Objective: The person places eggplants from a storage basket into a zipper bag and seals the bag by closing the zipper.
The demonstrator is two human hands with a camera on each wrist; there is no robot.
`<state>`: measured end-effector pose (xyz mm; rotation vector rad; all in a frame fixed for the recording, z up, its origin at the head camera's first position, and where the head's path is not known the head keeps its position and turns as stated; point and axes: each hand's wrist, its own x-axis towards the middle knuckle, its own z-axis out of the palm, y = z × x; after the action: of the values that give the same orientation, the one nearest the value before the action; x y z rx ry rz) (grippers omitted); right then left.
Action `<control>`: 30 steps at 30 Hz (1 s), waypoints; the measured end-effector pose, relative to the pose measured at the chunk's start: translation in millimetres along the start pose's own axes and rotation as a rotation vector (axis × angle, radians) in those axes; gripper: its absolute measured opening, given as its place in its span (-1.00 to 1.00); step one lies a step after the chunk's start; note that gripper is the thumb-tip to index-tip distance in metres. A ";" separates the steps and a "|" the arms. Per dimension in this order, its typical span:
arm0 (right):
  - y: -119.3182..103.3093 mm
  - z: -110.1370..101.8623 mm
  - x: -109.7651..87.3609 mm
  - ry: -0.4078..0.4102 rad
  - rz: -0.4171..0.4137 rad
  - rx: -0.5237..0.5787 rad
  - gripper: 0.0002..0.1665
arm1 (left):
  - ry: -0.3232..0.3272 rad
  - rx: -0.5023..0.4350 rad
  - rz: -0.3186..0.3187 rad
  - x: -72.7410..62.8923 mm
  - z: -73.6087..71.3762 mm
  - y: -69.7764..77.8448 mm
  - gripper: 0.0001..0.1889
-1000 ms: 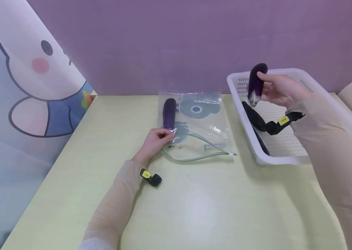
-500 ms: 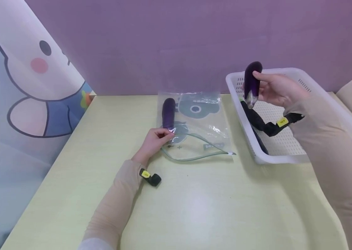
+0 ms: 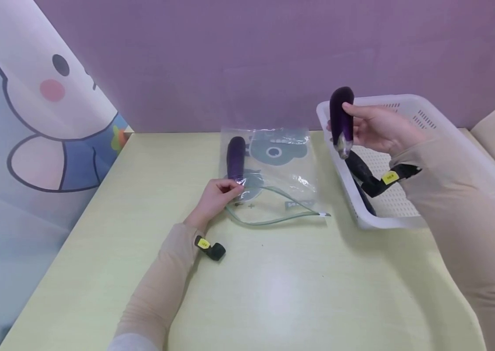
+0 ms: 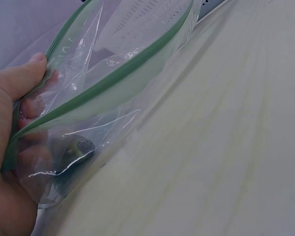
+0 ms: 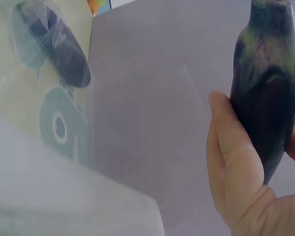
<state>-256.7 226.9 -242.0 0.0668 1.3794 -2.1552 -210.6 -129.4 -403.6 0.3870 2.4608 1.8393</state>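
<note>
My right hand [image 3: 381, 127] grips an eggplant [image 3: 341, 119] above the left side of a white basket [image 3: 425, 109]. In the right wrist view this eggplant [image 5: 268, 83] stands stem end up between thumb and fingers. With thumb and fingers my left hand [image 3: 216, 197] pinches the left edge of a clear zip bag [image 3: 291, 178], whose green-rimmed mouth gapes toward me. A second eggplant [image 3: 236, 158] lies inside the bag along its left side. Its stem end [image 4: 83, 147] shows through the plastic in the left wrist view, close to the left fingers.
Inside the basket, along its left wall, lies a dark elongated thing [image 3: 365, 199], partly hidden by the right wrist's black camera mount [image 3: 379, 184]. The pale table [image 3: 273, 282] runs back to a purple wall [image 3: 229, 63]. A cartoon-printed cloth [image 3: 54, 146] hangs at the left.
My right hand has carried its eggplant leftward, from over the basket's interior to its left rim. The left hand and the bag stay in place.
</note>
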 end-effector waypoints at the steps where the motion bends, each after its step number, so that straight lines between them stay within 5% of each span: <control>1: 1.1 2.3 0.1 -0.010 -0.004 -0.006 -0.75 | 0.000 -0.001 0.002 -0.1 0.1 0.1 -0.83; 14: 11.1 26.9 -6.9 -0.047 -0.012 -0.055 -0.81 | -0.006 0.009 0.025 -0.2 1.9 2.6 -0.84; 30: 34.4 53.9 -5.9 -0.125 -0.023 -0.109 -0.60 | 0.000 0.017 0.017 -0.1 0.9 1.8 -0.84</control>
<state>-221.2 173.3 -243.0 -0.1240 1.4285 -2.0615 -210.0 -128.1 -402.2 0.4092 2.4830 1.8254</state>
